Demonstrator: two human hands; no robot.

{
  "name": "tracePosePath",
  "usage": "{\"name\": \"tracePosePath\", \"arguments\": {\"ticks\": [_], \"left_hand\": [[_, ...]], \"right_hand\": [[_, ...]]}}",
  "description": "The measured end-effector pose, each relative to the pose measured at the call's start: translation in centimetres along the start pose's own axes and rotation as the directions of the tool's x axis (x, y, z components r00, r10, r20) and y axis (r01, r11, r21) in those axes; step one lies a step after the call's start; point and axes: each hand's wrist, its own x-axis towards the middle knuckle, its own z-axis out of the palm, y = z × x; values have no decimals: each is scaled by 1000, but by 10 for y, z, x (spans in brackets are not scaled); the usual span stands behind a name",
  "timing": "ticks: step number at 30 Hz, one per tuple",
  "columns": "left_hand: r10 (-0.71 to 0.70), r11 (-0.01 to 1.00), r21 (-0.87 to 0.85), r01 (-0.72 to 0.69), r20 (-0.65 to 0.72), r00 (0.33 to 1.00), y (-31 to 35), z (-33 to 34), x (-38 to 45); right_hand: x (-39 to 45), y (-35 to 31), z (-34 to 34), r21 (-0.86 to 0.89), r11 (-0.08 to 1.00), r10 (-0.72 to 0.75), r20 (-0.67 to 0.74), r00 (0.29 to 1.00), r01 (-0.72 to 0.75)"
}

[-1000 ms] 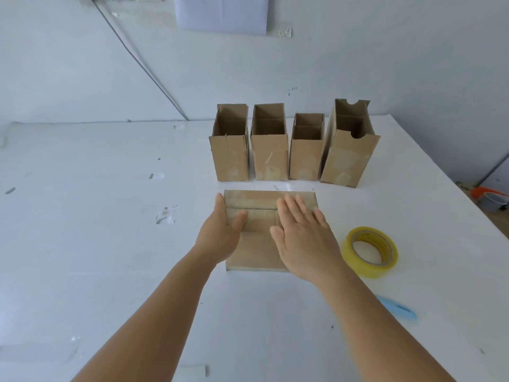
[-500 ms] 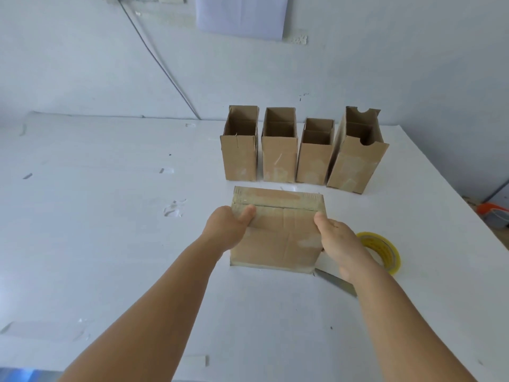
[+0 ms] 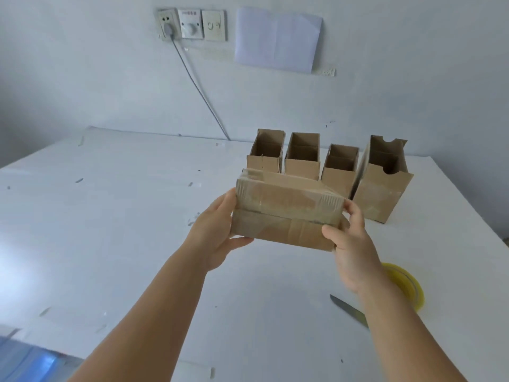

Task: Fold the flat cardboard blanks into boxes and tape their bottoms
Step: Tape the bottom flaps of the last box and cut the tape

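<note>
Cardboard box (image 3: 286,213) now off table (image 3: 110,216), w/ both hands (image 3: 217,232) clamped on its ends.

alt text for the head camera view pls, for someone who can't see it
Two bare hands, left hand and right hand, hold a taped cardboard box above a white table. Behind it stand four open-topped boxes in a row; a yellow tape roll and a knife blade lie to the right.

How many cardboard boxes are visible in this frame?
5. Four open-topped boxes stand in a row at the table's far side; the fifth box is held up between left hand and right hand.
</note>
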Motion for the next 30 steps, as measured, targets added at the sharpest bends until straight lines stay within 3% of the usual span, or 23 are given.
{"name": "tracePosePath", "arguments": {"ticks": [7, 10, 13, 16, 20, 26, 30], "left_hand": [[59, 971, -228, -77, -85, 995, -13, -17, 1], [132, 958, -236, -162, -137, 982, -12, -23, 4], [187, 948, -243, -206, -99, 977, -13, -39, 14], [205, 972, -119, -201, 22, 979, -11, -53, 29], [219, 970, -117, -211, 57, 974, -7, -79, 47], [259, 964, 52, -260, 19, 966, 8, -135, 100], [266, 937, 239, -256, -10, 964, 9, -158, 146]], "right_hand": [[27, -16, 23, -147, 989, -16, -78, 997, 5], [39, -21, 39, -231, 973, -48, -113, 992, 20], [49, -22, 64, -390, 917, -123, -64, 990, 88], [55, -24, 99, -404, 885, -198, 125, 972, 232], [64, -25, 140, -288, 934, -135, 260, 956, 210], [102, 4, 194, -316, 931, -125, 193, 973, 182], [128, 25, 219, -449, 883, -131, 35, 991, 133]]}}
